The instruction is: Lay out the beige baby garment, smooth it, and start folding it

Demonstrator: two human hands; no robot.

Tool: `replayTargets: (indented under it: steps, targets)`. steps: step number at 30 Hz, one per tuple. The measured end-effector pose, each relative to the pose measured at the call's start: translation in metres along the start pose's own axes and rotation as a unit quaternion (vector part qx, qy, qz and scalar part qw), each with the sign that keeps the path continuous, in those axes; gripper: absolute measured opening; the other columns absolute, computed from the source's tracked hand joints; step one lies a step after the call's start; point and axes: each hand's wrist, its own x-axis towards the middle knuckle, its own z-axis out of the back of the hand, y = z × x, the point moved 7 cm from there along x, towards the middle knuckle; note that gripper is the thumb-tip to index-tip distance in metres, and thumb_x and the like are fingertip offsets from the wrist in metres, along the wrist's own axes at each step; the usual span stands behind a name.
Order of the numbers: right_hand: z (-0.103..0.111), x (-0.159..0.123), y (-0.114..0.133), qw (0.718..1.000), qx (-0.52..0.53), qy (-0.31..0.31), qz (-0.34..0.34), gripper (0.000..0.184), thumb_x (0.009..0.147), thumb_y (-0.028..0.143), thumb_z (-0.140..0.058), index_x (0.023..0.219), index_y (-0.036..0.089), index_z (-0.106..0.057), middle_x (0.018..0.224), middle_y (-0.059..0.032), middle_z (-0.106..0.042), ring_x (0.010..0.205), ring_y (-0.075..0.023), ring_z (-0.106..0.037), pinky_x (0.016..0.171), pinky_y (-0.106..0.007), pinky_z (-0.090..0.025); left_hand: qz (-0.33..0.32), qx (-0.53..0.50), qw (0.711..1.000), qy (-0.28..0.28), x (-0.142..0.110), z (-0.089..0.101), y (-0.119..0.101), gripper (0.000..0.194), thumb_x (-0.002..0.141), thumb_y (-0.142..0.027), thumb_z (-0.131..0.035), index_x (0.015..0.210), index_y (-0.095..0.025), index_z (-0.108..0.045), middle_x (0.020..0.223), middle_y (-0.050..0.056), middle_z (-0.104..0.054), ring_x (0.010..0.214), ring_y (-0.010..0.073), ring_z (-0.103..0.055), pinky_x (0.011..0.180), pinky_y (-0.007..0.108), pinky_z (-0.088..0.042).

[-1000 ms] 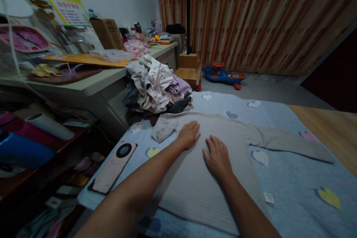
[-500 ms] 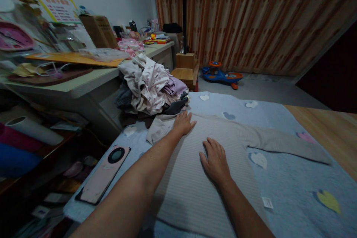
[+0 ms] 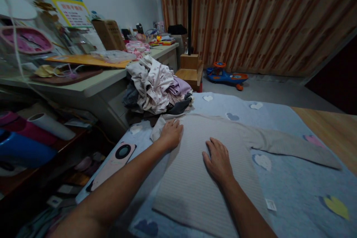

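A light grey ribbed long-sleeved shirt lies spread on a pale blue cover with heart patches. One sleeve stretches out to the right; the left sleeve is bunched up, partly behind my left hand. That hand rests palm down at the shirt's left shoulder edge, its fingers lying on the fabric. My right hand lies flat on the middle of the shirt, fingers extended and thumb a little apart. A pink phone with a round dark camera ring lies left of my left forearm, which partly covers it.
A heap of clothes sits beyond the shirt, against the desk loaded with boxes and papers. Behind it stands a small wooden chair. A blue and orange ride-on toy is on the floor near the curtain.
My left hand has slid left and toward me, from the collar area to the left shoulder edge. My right hand stays on the shirt. The view has turned slightly left.
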Motion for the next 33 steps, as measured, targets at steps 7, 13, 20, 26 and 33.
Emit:
replayTargets:
  steps: [7, 13, 20, 26, 33]
  targets:
    - [-0.002, 0.000, 0.000, 1.000, -0.006, -0.001, 0.002, 0.039, 0.092, 0.031, -0.051, 0.127, 0.017, -0.059, 0.139, -0.0145, -0.054, 0.130, -0.0290, -0.045, 0.111, -0.048, -0.034, 0.140, 0.034, 0.989, 0.032, -0.049, 0.015, 0.063, 0.058, 0.075, -0.014, -0.058, 0.131, -0.028, -0.055, 0.156, 0.013, -0.033, 0.134, 0.0388, -0.043, 0.104, 0.057, -0.038]
    - [-0.002, 0.000, 0.000, 1.000, -0.011, -0.001, 0.004, 0.038, 0.092, 0.031, -0.051, 0.127, 0.016, -0.059, 0.139, -0.0147, -0.054, 0.130, -0.0285, -0.045, 0.111, -0.047, -0.034, 0.176, -0.163, 0.971, -0.002, -0.042, 0.020, 0.088, 0.063, 0.068, -0.008, -0.051, 0.130, -0.018, -0.058, 0.130, 0.013, -0.060, 0.115, 0.0273, -0.060, 0.095, 0.038, -0.049]
    - [-0.002, 0.000, -0.001, 1.000, -0.006, -0.008, 0.006, 0.038, 0.091, 0.031, -0.051, 0.127, 0.018, -0.059, 0.139, -0.0142, -0.054, 0.129, -0.0284, -0.046, 0.110, -0.048, -0.035, 0.221, -0.604, 0.764, 0.050, -0.044, 0.029, 0.084, 0.078, 0.057, -0.018, -0.043, 0.134, -0.015, -0.054, 0.108, 0.007, -0.072, 0.084, 0.0203, -0.069, 0.069, 0.031, -0.056]
    - [-0.003, 0.000, -0.001, 1.000, -0.011, -0.003, 0.005, 0.038, 0.092, 0.031, -0.050, 0.127, 0.017, -0.058, 0.139, -0.0143, -0.054, 0.130, -0.0291, -0.045, 0.110, -0.048, -0.034, 0.257, -0.270, 0.922, 0.102, -0.050, 0.035, 0.132, 0.047, 0.066, -0.021, -0.052, 0.108, -0.019, -0.072, 0.103, 0.006, -0.074, 0.090, 0.0257, -0.068, 0.076, 0.034, -0.054]
    - [-0.002, 0.001, -0.001, 1.000, -0.009, 0.002, 0.004, 0.039, 0.092, 0.032, -0.051, 0.127, 0.016, -0.058, 0.139, -0.0146, -0.054, 0.130, -0.0285, -0.044, 0.111, -0.048, -0.032, 0.203, 0.095, 0.974, -0.046, -0.045, 0.048, 0.124, 0.033, 0.083, -0.021, -0.049, 0.105, -0.020, -0.073, 0.121, 0.017, -0.065, 0.121, 0.0365, -0.053, 0.109, 0.058, -0.026]
